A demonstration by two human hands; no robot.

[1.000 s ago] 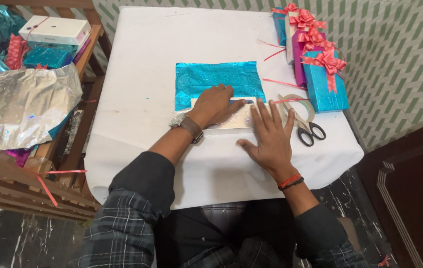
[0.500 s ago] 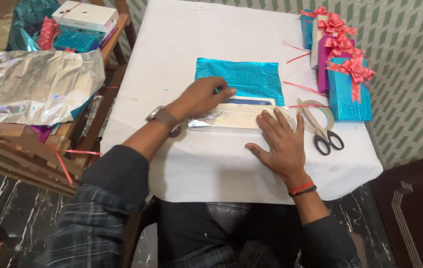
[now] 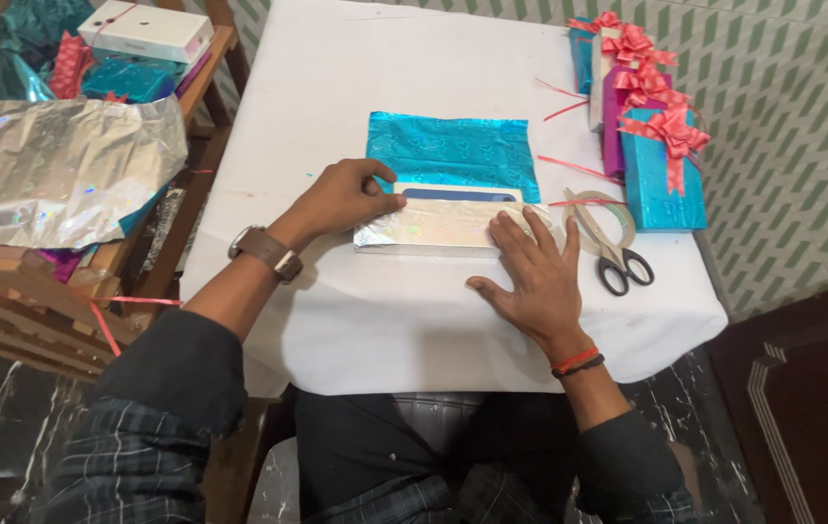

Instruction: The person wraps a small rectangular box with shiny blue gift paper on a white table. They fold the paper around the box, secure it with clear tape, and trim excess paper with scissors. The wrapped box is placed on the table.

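Observation:
A flat box (image 3: 461,196) lies on a turquoise foil wrapping sheet (image 3: 453,153) on the white table (image 3: 356,78). The sheet's near flap, silvery on its underside (image 3: 429,229), is folded up over the box. My left hand (image 3: 341,197) pinches the flap's left edge at the box's left end. My right hand (image 3: 530,272) lies flat with spread fingers, pressing the flap's right end against the table.
Scissors (image 3: 608,254) and a tape roll (image 3: 600,212) lie right of the box. Several wrapped gifts with red bows (image 3: 652,146) stand at the far right. A wooden rack at left holds silver foil (image 3: 55,175), a white box (image 3: 142,29) and more wrapping.
My left hand slid from on top of the box to its left end and took the flap's edge. More of the silver flap now covers the box. The right hand stayed put.

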